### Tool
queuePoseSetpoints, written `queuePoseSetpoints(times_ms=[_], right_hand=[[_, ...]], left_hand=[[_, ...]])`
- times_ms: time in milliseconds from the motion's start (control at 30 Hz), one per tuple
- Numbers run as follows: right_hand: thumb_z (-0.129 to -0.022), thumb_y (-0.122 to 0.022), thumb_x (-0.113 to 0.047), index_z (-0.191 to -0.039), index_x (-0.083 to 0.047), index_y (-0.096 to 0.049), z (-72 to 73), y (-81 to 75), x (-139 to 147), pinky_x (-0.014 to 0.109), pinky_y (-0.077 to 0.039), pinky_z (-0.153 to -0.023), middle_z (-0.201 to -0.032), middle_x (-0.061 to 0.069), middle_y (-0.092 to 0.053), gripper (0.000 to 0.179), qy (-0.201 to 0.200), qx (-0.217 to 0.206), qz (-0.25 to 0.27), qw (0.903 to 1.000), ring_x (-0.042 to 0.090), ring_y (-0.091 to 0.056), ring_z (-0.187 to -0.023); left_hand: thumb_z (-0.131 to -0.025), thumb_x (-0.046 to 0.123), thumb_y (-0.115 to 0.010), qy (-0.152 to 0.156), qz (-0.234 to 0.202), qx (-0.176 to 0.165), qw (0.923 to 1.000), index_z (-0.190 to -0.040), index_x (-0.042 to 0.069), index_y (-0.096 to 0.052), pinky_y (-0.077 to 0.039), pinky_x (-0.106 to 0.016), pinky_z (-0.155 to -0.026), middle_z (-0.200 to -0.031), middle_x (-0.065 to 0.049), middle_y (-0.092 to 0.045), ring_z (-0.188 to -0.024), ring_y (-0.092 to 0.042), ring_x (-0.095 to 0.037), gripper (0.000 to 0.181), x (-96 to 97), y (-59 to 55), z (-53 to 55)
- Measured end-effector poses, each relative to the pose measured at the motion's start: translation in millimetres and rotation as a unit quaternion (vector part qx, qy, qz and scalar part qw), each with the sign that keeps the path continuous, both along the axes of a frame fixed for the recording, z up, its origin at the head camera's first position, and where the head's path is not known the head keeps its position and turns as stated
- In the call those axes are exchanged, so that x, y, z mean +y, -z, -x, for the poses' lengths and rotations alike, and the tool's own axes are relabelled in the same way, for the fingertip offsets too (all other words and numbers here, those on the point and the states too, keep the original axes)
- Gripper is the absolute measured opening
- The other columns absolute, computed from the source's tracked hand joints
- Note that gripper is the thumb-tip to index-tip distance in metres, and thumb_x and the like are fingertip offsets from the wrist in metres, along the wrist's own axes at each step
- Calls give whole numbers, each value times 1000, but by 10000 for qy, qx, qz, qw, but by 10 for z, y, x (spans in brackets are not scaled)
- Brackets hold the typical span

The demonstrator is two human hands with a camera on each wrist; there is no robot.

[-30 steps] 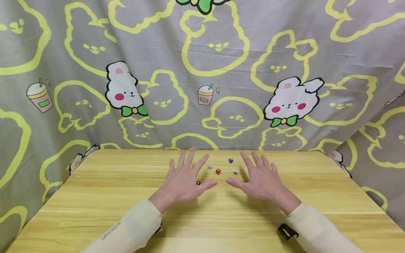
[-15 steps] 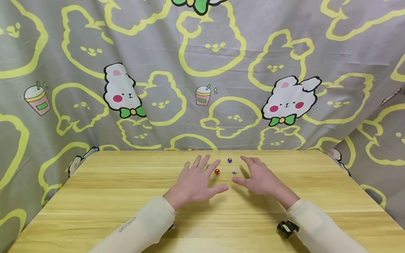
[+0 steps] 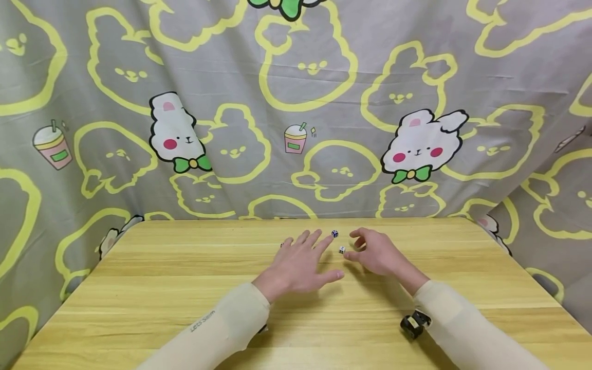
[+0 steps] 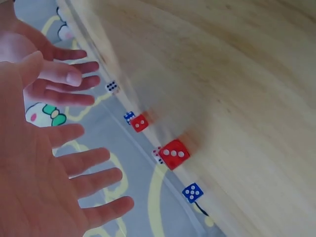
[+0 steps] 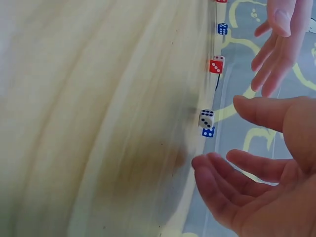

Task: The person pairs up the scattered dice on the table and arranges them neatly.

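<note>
My left hand [image 3: 296, 264], palm down with fingers spread, hovers above the table and hides some of the dice in the head view. My right hand [image 3: 376, 252] is beside a white die [image 3: 342, 250], thumb and bent fingers apart with nothing between them. A blue die [image 3: 335, 234] lies farther back, between the two hands. The left wrist view shows a large-looking red die [image 4: 174, 154] partly covering another white die, a second red die [image 4: 139, 123], and a blue die [image 4: 192, 192] at the far end. In the right wrist view, the white die [image 5: 207, 118] partly covers a blue die [image 5: 208, 132].
The dice lie on a wood-grain table [image 3: 185, 288], towards its back edge. Behind and at both sides hangs a grey curtain [image 3: 324, 118] with cartoon prints. A black wrist device [image 3: 413, 324] sits under the right sleeve.
My left hand has moved right, covering the red and white dice in the middle. My right hand's fingers have bent inward, and its thumb is closer to the white die.
</note>
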State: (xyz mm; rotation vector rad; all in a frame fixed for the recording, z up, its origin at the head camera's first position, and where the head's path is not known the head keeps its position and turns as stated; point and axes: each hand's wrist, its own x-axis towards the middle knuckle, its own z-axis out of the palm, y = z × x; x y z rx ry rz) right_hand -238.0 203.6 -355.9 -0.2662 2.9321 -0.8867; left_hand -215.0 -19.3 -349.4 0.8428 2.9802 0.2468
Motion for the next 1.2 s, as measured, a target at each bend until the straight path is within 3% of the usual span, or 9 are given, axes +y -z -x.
queuePoseSetpoints(times_ms=[200,400,733,1200], right_hand=[[-92,-82,-23,-128,2,-69,102,11,-12,31,-50,-73,-101,9,-73,45,90,-102,198,9997,20,-63,-87],[-90,-83,-19,-118,-1,-74,177,48,-44,28,-49,-67,-97,9,-73,34,156,-323,383,9986,17,-63,-79],[-91,-81,-12,-100,-2,-77,241,124,-86,26,-52,-62,-84,6,-74,14,336,-514,649,9960,15,-65,-69],[-90,-82,-11,-95,-7,-81,308,173,-83,24,-52,-62,-80,3,-75,7,352,-415,528,9971,13,-64,-69]], left_hand=[[-102,71,-50,195,66,-348,9992,-169,31,-26,-32,-60,-128,-176,-3,-31,-162,-32,-31,82,40,-25,44],[-103,69,-50,341,155,-712,9968,-170,30,-25,-27,-58,-132,-176,-1,-29,-164,-28,-29,81,82,-5,78],[-103,70,-50,413,382,-887,9945,-169,29,-29,-22,-55,-134,-175,0,-32,-164,-29,-26,80,146,42,120],[-102,71,-50,519,509,-1015,9922,-169,32,-26,-16,-55,-136,-176,3,-29,-166,-22,-26,80,141,64,134]])
